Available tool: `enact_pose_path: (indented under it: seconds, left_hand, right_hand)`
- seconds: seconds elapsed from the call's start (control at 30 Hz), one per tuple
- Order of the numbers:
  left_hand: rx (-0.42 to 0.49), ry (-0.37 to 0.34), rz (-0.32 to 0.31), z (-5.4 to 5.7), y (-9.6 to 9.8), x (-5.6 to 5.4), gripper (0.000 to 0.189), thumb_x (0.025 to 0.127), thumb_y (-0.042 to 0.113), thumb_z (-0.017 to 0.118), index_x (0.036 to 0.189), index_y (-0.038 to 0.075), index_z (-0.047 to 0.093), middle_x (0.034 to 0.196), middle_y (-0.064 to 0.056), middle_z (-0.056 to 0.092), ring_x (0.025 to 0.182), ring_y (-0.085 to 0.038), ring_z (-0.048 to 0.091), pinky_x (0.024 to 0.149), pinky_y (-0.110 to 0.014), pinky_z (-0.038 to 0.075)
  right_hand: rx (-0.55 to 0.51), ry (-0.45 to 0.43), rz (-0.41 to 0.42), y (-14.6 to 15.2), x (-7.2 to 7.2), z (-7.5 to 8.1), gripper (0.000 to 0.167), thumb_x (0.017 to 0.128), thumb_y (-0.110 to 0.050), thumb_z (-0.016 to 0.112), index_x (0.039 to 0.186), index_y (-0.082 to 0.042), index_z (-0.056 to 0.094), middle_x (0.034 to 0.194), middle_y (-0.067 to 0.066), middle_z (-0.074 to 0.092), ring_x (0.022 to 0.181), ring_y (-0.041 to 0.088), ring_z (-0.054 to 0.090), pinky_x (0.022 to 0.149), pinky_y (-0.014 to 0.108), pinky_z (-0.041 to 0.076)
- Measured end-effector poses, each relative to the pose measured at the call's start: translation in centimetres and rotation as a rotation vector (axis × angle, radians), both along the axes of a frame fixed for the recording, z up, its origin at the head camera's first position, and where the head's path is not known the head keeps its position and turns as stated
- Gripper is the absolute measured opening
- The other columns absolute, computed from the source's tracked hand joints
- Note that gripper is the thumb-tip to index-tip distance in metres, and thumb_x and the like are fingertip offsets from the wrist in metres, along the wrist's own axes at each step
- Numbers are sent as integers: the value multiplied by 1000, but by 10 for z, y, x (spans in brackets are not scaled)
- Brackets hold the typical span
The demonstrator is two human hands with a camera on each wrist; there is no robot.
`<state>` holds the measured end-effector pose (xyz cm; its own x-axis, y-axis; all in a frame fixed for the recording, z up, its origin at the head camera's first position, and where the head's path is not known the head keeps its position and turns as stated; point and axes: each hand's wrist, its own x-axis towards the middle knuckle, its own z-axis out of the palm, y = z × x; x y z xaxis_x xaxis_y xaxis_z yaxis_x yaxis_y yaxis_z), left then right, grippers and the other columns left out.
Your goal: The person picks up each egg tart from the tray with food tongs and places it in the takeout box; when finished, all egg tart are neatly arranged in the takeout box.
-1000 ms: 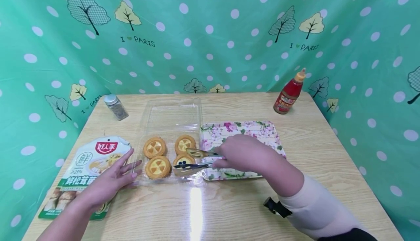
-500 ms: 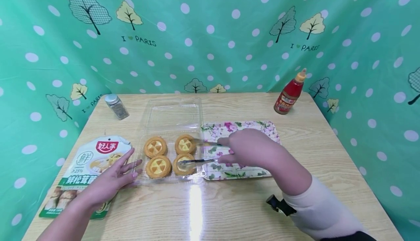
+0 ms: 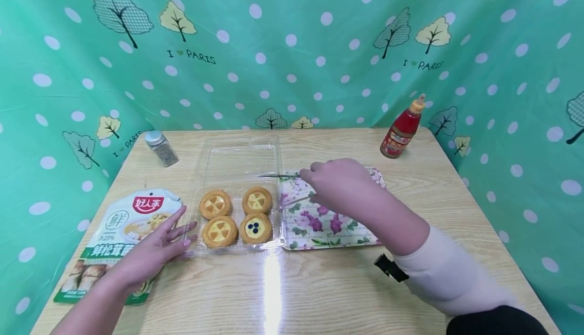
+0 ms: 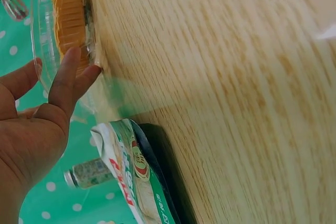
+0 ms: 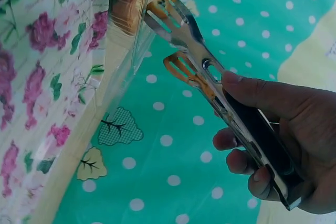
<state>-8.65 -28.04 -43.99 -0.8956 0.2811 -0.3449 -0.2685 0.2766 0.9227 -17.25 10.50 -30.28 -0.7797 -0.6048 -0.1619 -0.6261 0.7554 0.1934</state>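
Observation:
My right hand [image 3: 339,185] holds metal tongs [image 5: 210,74], their slotted ends apart with nothing between them. In the head view the tongs reach over the right side of a clear plastic box [image 3: 242,160] with its lid folded back. Several egg tarts sit in the box; the front right tart [image 3: 262,234] bears dark blueberries [image 3: 253,228], and another tart [image 3: 220,232] lies left of it. My left hand [image 3: 152,254] rests its extended fingers against the box's left edge. In the left wrist view its fingertips [image 4: 72,56] touch the clear wall.
A floral tray [image 3: 319,241] lies right of the box, partly under my right arm. A food pouch [image 3: 148,218] lies beneath my left forearm. A spice jar [image 3: 161,149] stands back left, a red sauce bottle [image 3: 401,129] back right. Behind hangs a green dotted curtain [image 3: 292,61].
The tongs have moved off the front right tart, backward and slightly right with my right hand, uncovering the blueberries. My left hand and the box have stayed in place.

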Motion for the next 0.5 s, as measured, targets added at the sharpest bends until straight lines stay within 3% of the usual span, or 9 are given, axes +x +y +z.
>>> enact_pose_path:
  seconds: [0.27,0.37,0.5]
  left_hand:
    - [-6,-11,4,0,0,1,80,103,18,51,159,26,-5,160,-26,17,140,-45,32,99,-36,55]
    - [-5,-16,4,0,0,1,80,103,18,51,159,25,-5,160,-26,17,140,-45,31,99,-36,55]
    - [-6,-19,3,0,0,0,81,102,18,52,159,22,-5,160,-26,16,140,-46,31,98,-35,55]
  right_hand:
    - [143,147,155,-28,3,18,34,88,-11,68,121,-19,68,94,-3,65,67,13,53,46,23,44]
    - [146,226,213,-36,2,21,19,89,-10,66,104,-19,73,83,-4,64,62,12,51,46,22,43]
    - [177,271,247,-46,0,23,13,89,-10,66,91,-20,74,75,-5,60,59,10,48,45,21,41]
